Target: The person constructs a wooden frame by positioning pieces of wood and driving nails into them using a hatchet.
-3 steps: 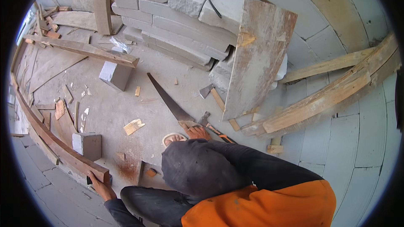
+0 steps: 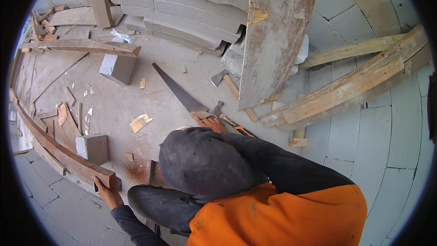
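My right hand is closed around the wooden handle of a handsaw, whose toothed blade lies along the concrete floor, tip pointing far left. Right beside that hand lies a hammer with a black and orange handle. At the lower left, my left hand grips the near end of a long reddish-brown wooden beam. A small dark object shows at both sides of these fingers; its kind is unclear. Near this end, a grey block stands by the beam.
A hatchet lies beside a leaning board. Stacked grey blocks stand behind. Another beam rests on a block. Wood scraps litter the floor. Long timbers lie at the right wall.
The view has shifted, so the floor things sit higher and the tape measure on the blocks is out of sight. My knee hides most of my sandalled foot. Both hands keep their holds.
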Demonstrator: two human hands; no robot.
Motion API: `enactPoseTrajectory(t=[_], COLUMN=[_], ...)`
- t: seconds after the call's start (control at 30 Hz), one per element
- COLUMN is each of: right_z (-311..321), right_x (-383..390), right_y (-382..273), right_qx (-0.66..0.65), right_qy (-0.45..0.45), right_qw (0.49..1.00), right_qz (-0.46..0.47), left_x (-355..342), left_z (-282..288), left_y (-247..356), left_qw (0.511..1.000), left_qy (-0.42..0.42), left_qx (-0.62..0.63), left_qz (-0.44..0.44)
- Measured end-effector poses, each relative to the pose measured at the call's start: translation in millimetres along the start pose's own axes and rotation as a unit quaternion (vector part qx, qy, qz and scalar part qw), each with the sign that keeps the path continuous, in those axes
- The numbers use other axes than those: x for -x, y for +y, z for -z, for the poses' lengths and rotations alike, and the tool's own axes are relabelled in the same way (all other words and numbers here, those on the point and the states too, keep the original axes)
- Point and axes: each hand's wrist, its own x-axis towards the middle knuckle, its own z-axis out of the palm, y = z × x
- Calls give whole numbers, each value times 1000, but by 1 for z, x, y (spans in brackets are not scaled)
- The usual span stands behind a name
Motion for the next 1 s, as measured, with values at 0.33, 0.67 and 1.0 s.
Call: enactPoseTrajectory(t=[0.33, 0.67, 1.0], right_z=[194, 353, 391], right_x=[12, 26, 50], right_y=[56, 233, 110], right_qx=[-21, -275, -325], right_qy=[506, 465, 367], right_qw=[834, 753, 864], right_qz=[-218, -376, -116], left_x=[-10, 5, -18], left_z=[31, 7, 35], left_y=[18, 13, 6], left_qw=[1000, 1000, 1000], left_qy=[-17, -6, -29], left_qx=[3, -4, 9], left_qz=[8, -11, 1])
